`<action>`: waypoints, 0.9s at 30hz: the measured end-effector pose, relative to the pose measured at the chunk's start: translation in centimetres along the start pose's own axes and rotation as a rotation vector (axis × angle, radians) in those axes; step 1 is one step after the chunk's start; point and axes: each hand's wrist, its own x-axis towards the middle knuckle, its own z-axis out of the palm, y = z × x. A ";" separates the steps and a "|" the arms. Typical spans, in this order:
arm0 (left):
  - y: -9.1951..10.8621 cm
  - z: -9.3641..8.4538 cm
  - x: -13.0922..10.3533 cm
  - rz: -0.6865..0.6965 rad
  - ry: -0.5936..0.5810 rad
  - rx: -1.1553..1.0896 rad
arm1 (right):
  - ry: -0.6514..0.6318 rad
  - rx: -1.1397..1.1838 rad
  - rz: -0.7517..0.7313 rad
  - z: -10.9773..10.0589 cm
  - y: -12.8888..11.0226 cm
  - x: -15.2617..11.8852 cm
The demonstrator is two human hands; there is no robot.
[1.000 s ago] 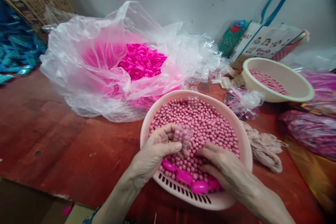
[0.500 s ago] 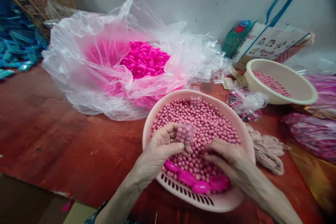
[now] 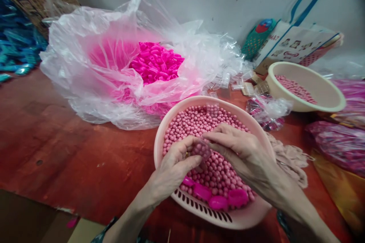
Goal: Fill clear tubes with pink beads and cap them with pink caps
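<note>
My left hand [image 3: 179,161] is closed around a small clear plastic case [image 3: 203,149] filled with pink beads, tilted above a pale pink basket [image 3: 160,136]. The fingertips of my right hand [image 3: 239,146] are pinched together at the case's right edge; whatever they hold is hidden. Loose pink beads [image 3: 185,123] fill the basket below both hands. Another clear case [image 3: 212,110] with beads lies on them at the far side. Several bright magenta plastic pieces [image 3: 219,202] rest on the beads at the near side.
Behind the basket, an open clear bag [image 3: 85,83] holds magenta pieces [image 3: 159,62]. Clear plastic cases [image 3: 228,78] are heaped to its right. A cream bowl [image 3: 327,98] with beads, a beige cloth [image 3: 293,163] and wrapped bundles [image 3: 339,148] lie at right. Blue packets [image 3: 19,41] lie far left.
My right hand has risen from the beads and moved left to the clear case. My left hand still holds the case, which has tilted slightly. The view has shifted a little.
</note>
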 end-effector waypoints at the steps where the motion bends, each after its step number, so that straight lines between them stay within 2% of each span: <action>1: 0.0 0.0 0.0 -0.003 0.005 0.004 | 0.008 0.005 0.006 0.0 0.1 0.0; 6: -0.2 -0.1 -0.1 -0.024 -0.009 0.040 | 0.014 0.080 0.044 -0.3 0.5 -0.1; 12: 0.1 -0.1 -0.1 -0.026 -0.010 0.042 | -0.018 0.195 0.048 -0.6 -0.1 0.1; 17: 0.3 0.0 -0.1 -0.044 0.050 -0.026 | 0.109 0.365 0.189 -0.9 -0.1 -0.4; 20: 0.2 -0.2 -0.1 -0.056 0.036 -0.086 | 0.177 0.466 0.268 -1.0 0.2 -0.7; 24: 0.0 -0.3 -0.1 -0.073 0.031 -0.130 | 0.265 0.480 0.281 -0.7 0.1 -0.6; 27: 0.0 -0.3 -0.2 -0.067 0.000 -0.100 | 0.265 0.414 0.246 -0.2 -0.2 -0.4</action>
